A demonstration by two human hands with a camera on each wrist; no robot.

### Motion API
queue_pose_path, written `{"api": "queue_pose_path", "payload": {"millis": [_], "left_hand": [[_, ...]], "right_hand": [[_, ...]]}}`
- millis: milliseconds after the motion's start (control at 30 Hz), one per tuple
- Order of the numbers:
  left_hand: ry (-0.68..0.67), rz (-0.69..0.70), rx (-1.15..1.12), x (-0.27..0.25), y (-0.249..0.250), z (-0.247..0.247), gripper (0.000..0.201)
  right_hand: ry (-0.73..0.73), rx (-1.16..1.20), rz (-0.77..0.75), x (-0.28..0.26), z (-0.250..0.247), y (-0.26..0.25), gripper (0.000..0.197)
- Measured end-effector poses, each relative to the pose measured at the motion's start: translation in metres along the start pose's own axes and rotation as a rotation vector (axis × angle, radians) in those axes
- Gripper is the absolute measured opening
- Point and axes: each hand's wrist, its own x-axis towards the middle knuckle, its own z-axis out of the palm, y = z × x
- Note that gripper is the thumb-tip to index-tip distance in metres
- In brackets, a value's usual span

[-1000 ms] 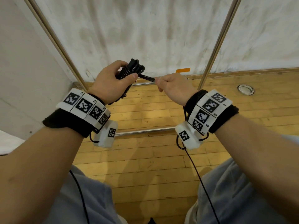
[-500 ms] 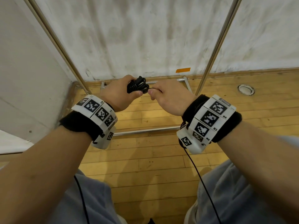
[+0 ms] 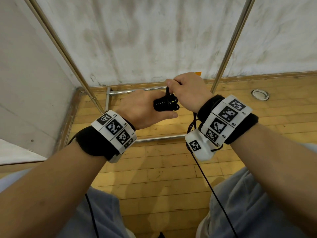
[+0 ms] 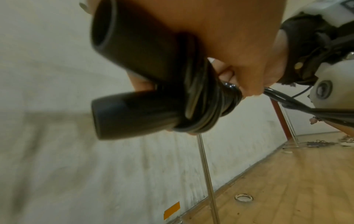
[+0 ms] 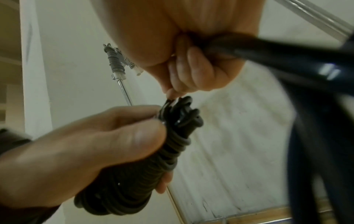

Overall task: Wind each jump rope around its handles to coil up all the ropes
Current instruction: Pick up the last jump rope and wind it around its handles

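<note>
A black jump rope (image 3: 165,104) is wound in tight coils around its two black handles (image 4: 134,115). My left hand (image 3: 142,109) grips this bundle (image 5: 134,174), thumb pressed on the coils. Just above it my right hand (image 3: 186,90) pinches the loose end of the rope (image 5: 268,57) and holds a small loop over the top of the bundle. In the left wrist view both handle ends (image 4: 122,44) stick out of my fist side by side. The remaining free rope runs off under my right hand.
Wooden floor (image 3: 163,169) below, a stained white wall (image 3: 154,40) ahead. Two slanted metal poles (image 3: 229,43) and a metal base frame (image 3: 154,139) stand close in front. A round floor fitting (image 3: 259,94) lies to the right. My knees fill the bottom of the head view.
My right hand has gone from beside the bundle to above it, carrying the rope end up and over. The left hand has dropped a little and turned the bundle more level.
</note>
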Motion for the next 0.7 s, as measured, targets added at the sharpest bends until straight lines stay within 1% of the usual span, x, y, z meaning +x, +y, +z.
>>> {"api": "queue_pose_path", "payload": {"millis": [33,167,233,300,367,500,600,700], "left_hand": [[0.023,-0.001,-0.015,-0.001,0.001,0.0,0.05],[0.077,0.033,-0.021,-0.006,0.007,-0.001,0.038],[0.112,0.075,-0.058,-0.009,0.009,-0.003,0.037],[0.152,0.082,-0.121,-0.01,0.01,-0.007,0.042],[0.191,0.05,-0.19,-0.009,0.009,-0.012,0.041],[0.241,-0.021,-0.296,-0.009,0.011,-0.017,0.029],[0.249,-0.054,-0.46,-0.009,0.015,-0.021,0.03],[0.282,-0.065,-0.587,-0.008,0.016,-0.025,0.031]], "right_hand": [[-0.001,0.003,-0.002,0.001,0.0,0.0,0.039],[-0.011,0.051,0.032,0.006,-0.004,0.005,0.048],[-0.024,0.153,0.101,0.01,-0.008,0.009,0.052],[-0.066,0.321,0.167,0.01,-0.01,0.011,0.048],[-0.126,0.461,0.202,0.011,-0.009,0.011,0.045],[-0.243,0.626,0.267,0.011,-0.004,0.008,0.039],[-0.285,0.719,0.296,0.01,-0.002,0.007,0.036],[-0.288,0.745,0.312,0.009,0.002,0.006,0.034]]}}
